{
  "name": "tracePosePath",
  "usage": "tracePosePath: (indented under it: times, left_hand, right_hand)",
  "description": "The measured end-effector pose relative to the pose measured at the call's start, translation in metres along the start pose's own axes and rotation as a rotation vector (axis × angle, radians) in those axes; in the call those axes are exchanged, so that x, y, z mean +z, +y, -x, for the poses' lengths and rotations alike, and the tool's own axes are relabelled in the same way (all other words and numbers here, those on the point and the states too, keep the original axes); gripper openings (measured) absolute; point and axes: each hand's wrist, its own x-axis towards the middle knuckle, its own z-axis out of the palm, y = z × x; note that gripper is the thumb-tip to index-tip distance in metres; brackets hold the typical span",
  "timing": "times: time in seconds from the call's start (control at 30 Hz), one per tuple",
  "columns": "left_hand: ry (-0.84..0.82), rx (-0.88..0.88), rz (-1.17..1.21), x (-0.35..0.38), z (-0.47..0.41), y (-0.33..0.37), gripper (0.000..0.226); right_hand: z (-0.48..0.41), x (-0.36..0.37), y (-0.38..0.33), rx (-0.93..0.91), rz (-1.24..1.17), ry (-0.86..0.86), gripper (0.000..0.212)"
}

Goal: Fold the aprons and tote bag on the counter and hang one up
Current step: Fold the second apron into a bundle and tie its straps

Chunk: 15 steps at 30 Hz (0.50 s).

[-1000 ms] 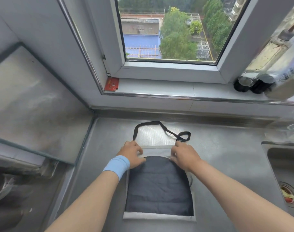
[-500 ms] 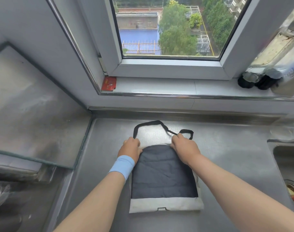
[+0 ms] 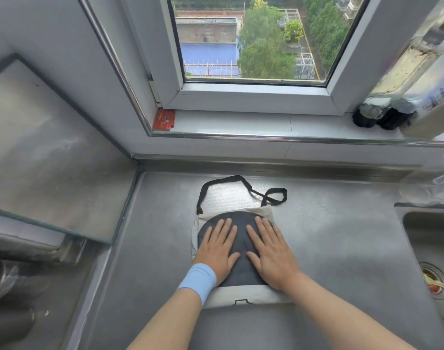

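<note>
The left hand [image 3: 218, 251] and the right hand [image 3: 271, 253] lie palm-down, side by side, fingers straight and slightly spread, pressing flat on the folded tote bag [image 3: 241, 294]; neither hand grips anything. A light blue wristband [image 3: 198, 281] sits on the left wrist. The tote bag lies flat on the stainless steel counter [image 3: 329, 236], centred in front of the person, its dark panel under both palms and a pale band showing along the near edge. Its black straps [image 3: 224, 180] lie looped on the counter on the far side of the bag. To the right, a sink [image 3: 418, 238] is set into the counter, with a drain [image 3: 434, 281] holding some debris. To the left, a glass panel [image 3: 51, 160] stands over the counter's edge. Beyond the counter runs a window sill [image 3: 241, 122], with a red card [image 3: 164, 120] at its left end and dark-capped bottles [image 3: 382, 117] at its right end. Above it, the window [image 3: 253, 41] shows trees and rooftops.
</note>
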Motion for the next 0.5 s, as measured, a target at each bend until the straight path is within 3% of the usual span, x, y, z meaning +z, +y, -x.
tracePosePath:
  times: [0.17,0.3,0.4,0.43,0.5]
  left_hand:
    - [0.013,-0.062,-0.09,0.003,0.028,-0.021,0.064]
    - [0.05,0.028,-0.016,-0.009,0.044,-0.014,0.052]
    - [0.0,0.025,0.028,-0.016,0.044,-0.008,0.038]
    - [0.022,-0.005,0.049,-0.019,0.087,0.009,0.041]
    - [-0.008,0.017,0.087,-0.016,0.09,0.011,0.068]
  right_hand:
    - [0.015,-0.008,0.014,0.002,0.126,-0.014,0.067]
    - [0.022,-0.028,-0.005,-0.207,0.081,0.011,0.051]
    - [0.03,-0.033,-0.009,-0.302,0.0,-0.136,0.068]
    - [0.072,-0.042,-0.024,-0.336,0.102,-0.138,0.076]
    - [0.074,-0.038,-0.022,-0.311,0.138,-0.2,0.075]
